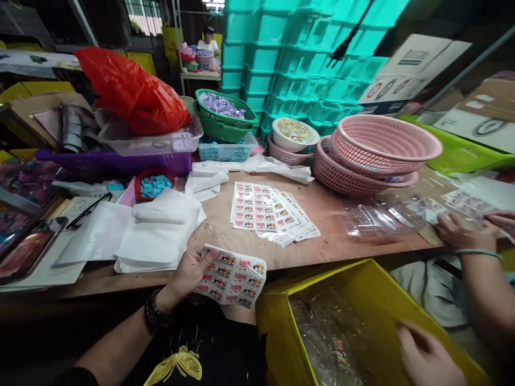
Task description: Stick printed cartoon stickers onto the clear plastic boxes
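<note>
My left hand (192,274) pinches a sticker sheet (237,279) printed with cartoon cats and pink designs, holding it tilted over my lap below the table's edge. Over the yellow bin (277,321) is my right hand (428,356), blurred, with a gap between thumb and fingers and nothing visible in it. Clear plastic packages (330,338) lie inside that bin, one showing a small printed patch. On the table ahead, a fanned stack of similar sticker sheets (261,209) lies flat. White backing papers (156,230) are piled to the left of it.
A co-worker's hand (462,230) handles sheets at the right. Pink baskets (374,145), a white bowl (295,134) and a green basket (225,115) line the back. Clear plastic packaging (382,217) lies at the right. Turquoise crates (298,64) rise behind; a red bag (137,96) sits left.
</note>
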Demonstrator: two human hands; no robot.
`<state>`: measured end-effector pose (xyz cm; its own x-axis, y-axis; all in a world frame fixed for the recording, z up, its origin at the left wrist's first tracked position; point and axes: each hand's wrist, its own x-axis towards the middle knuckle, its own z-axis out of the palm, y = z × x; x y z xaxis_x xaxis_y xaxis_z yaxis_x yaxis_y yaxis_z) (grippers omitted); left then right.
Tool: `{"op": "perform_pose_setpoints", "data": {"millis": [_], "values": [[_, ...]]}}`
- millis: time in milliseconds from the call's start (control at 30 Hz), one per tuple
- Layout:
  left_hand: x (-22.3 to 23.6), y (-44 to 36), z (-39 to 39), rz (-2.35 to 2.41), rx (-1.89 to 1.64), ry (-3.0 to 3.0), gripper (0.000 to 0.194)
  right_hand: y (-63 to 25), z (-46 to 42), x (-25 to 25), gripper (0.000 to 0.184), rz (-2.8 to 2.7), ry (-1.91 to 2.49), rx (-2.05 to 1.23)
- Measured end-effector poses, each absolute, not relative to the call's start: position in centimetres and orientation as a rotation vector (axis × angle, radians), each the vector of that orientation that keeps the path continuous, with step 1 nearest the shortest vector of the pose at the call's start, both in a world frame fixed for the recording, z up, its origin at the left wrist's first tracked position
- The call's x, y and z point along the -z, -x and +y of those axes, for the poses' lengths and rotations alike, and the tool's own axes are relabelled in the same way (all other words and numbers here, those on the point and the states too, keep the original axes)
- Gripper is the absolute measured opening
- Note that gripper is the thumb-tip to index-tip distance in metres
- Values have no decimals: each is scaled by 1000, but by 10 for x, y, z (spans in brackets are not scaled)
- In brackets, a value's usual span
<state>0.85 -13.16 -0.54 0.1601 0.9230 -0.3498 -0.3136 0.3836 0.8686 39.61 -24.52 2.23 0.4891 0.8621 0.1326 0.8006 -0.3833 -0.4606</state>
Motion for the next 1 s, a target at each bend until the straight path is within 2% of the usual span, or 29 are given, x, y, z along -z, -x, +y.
{"op": "perform_pose_setpoints", "data": {"millis": [67, 133, 167, 233, 267, 333, 400, 467, 533, 667, 733, 900, 1000], "values": [[5, -11, -138, 1053, -908, -753, 58, -355, -218, -17, 23, -1366, 1981, -343], [6, -10, -146, 1108, -863, -827, 60, -303, -194, -21, 45, -1620, 1586, -606], [7, -8, -150, 1153, -874, -883, 58, -277, -184, -25, 47, -1777, 1456, -727], [11, 0, -155, 1245, -964, -984, 52, -235, -169, -30, 21, -1878, 1330, -966], [14, 5, -156, 1246, -976, -981, 50, -220, -165, -30, 17, -1863, 1315, -1064], [21, 13, -155, 1227, -955, -959, 49, -205, -159, -26, 16, -1838, 1306, -1214], [26, 18, -152, 1218, -918, -954, 50, -211, -150, -21, 22, -1841, 1309, -1307], [29, 18, -149, 1239, -893, -930, 52, -239, -133, -19, 31, -1734, 1502, -1174], [30, 16, -145, 1256, -885, -830, 54, -286, -107, -21, 43, -1419, 1874, -707], [33, 12, -138, 1239, -891, -635, 57, -397, -60, -26, 96, -973, 2314, -131], [37, 10, -134, 1220, -871, -610, 58, -434, -49, -21, 108, -882, 2463, -21], [47, 5, -127, 1220, -818, -575, 58, -451, -40, 5, 89, -931, 2442, 57], [44, 5, -124, 1230, -824, -585, 55, -440, -36, 10, 85, -911, 2406, 128]]}}
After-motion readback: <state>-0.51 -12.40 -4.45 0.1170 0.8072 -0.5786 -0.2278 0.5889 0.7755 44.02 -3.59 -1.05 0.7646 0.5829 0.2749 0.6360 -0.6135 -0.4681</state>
